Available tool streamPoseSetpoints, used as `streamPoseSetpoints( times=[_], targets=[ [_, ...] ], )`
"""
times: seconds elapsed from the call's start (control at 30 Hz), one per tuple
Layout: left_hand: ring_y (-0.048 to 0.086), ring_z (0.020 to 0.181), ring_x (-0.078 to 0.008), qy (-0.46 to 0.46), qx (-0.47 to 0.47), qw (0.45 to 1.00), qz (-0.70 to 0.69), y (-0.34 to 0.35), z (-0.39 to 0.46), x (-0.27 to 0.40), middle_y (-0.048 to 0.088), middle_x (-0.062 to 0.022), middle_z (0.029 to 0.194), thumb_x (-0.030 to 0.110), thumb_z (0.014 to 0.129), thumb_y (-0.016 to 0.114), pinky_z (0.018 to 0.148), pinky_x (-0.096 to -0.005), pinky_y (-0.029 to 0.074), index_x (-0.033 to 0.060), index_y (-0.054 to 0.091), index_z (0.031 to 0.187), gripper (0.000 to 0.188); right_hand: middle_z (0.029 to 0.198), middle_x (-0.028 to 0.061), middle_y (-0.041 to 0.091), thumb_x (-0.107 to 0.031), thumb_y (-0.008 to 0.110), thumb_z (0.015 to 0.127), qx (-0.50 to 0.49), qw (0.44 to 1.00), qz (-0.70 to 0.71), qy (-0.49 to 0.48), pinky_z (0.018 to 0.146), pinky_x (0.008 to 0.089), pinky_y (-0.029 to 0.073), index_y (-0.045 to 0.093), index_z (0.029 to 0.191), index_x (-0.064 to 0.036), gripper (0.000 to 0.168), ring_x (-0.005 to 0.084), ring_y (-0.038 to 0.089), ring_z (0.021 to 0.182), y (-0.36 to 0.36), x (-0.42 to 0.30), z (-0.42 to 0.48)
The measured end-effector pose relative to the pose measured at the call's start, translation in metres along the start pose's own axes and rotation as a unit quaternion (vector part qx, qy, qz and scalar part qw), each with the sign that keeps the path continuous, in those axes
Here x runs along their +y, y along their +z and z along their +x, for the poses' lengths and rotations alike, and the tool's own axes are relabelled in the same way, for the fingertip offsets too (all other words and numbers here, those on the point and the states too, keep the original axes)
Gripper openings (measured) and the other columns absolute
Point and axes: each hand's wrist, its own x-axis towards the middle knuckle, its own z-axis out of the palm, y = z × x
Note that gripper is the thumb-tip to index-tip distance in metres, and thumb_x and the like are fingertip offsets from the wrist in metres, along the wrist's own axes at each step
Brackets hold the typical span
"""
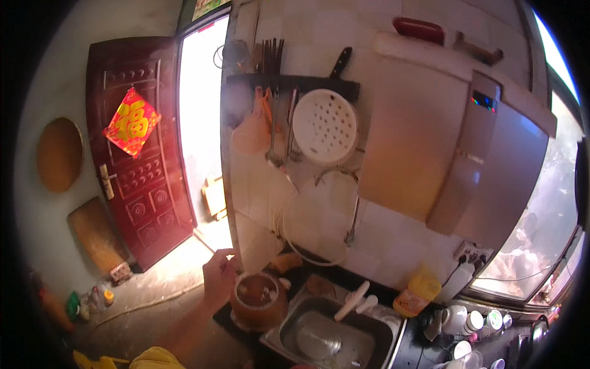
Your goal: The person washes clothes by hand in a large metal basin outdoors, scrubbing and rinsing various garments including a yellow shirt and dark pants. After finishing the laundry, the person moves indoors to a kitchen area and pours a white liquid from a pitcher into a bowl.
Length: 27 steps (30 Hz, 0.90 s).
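My left hand point(221, 274) is raised just left of a round brown pot point(260, 318), with its fingers bent. Whether anything small is between the fingers is too blurred to tell. The pot stands on the dark counter beside the sink, its pale rim facing up and some pale bits visible inside. My right hand is out of view. Before me is a stainless steel sink point(295, 339) with a faucet point(352, 300) over its basin. Behind the pot lies a tan block-shaped thing point(285, 263) on the counter.
A yellow-capped jug of yellow liquid point(417, 293) stands right of the sink, near several jars point(474, 321). A white perforated disc point(325, 127) and utensils hang from a wall rack point(295, 83) holding a knife point(341, 63). A white water heater point(415, 138) is mounted beside them. A red door point(138, 184) stands ajar at left.
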Motion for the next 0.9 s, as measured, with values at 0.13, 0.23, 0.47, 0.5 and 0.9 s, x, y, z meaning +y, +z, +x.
streamPoseSetpoints(
  times=[0.13, 0.23, 0.47, 0.5, 0.9],
  targets=[
    [0.054, 0.05, -0.0086, -0.042, -0.052, 0.996, -0.056, 0.01, 0.087, -0.021, 0.058, -0.0045, 0.06, 0.015, 0.093, 0.055, 0.044, -0.0245, 0.043, 0.0014, 0.063, 0.097, 0.016, 0.076, -0.0005, 0.056, -0.029, 0.06, 0.091, 0.109, 0.983, -0.127, 0.068, 0.057, 0.0285, 0.045, 0.063, 0.107, -0.011, 0.024, 0.0106, 0.049, 0.063, 0.017, -0.022, 0.047],
    [0.054, 0.05, -0.0092, -0.103, -0.123, 0.984, -0.083, 0.024, 0.126, -0.049, 0.057, -0.004, 0.062, 0.02, 0.096, 0.051, 0.046, -0.0257, 0.043, 0.0022, 0.061, 0.097, 0.02, 0.076, -0.0005, 0.057, -0.029, 0.059, 0.092, 0.123, 0.977, -0.136, 0.105, 0.058, 0.0282, 0.045, 0.063, 0.105, -0.01, 0.024, 0.0103, 0.05, 0.063, 0.04, -0.073, 0.081],
    [0.054, 0.05, -0.0104, -0.061, -0.128, 0.986, -0.087, -0.002, 0.208, -0.062, 0.056, -0.0042, 0.062, 0.022, 0.099, 0.044, 0.047, -0.0255, 0.044, 0.0031, 0.059, 0.095, 0.024, 0.076, -0.0006, 0.058, -0.031, 0.054, 0.095, 0.033, 0.987, -0.129, 0.092, 0.058, 0.0274, 0.045, 0.063, 0.101, -0.009, 0.025, 0.0096, 0.051, 0.063, 0.083, -0.117, 0.146],
    [0.054, 0.049, -0.01, 0.012, -0.075, 0.993, -0.094, -0.002, 0.222, -0.068, 0.055, -0.0046, 0.062, 0.022, 0.099, 0.042, 0.045, -0.0251, 0.044, 0.0015, 0.057, 0.088, 0.028, 0.076, -0.0006, 0.059, -0.031, 0.054, 0.095, 0.012, 0.988, -0.133, 0.083, 0.058, 0.0273, 0.045, 0.063, 0.1, -0.009, 0.025, 0.0095, 0.051, 0.064, 0.09, -0.119, 0.154],
    [0.057, 0.041, -0.0159, 0.041, 0.019, 0.998, -0.033, -0.087, 0.488, -0.109, 0.062, -0.0097, 0.057, 0.027, 0.091, 0.056, 0.04, -0.0299, 0.045, -0.0013, 0.063, 0.082, 0.03, 0.072, -0.003, 0.054, -0.029, 0.051, 0.096, -0.017, 0.992, 0.107, 0.059, 0.059, 0.0213, 0.042, 0.061, 0.094, -0.007, 0.024, 0.0066, 0.052, 0.068, 0.134, -0.17, 0.277]
  ],
)
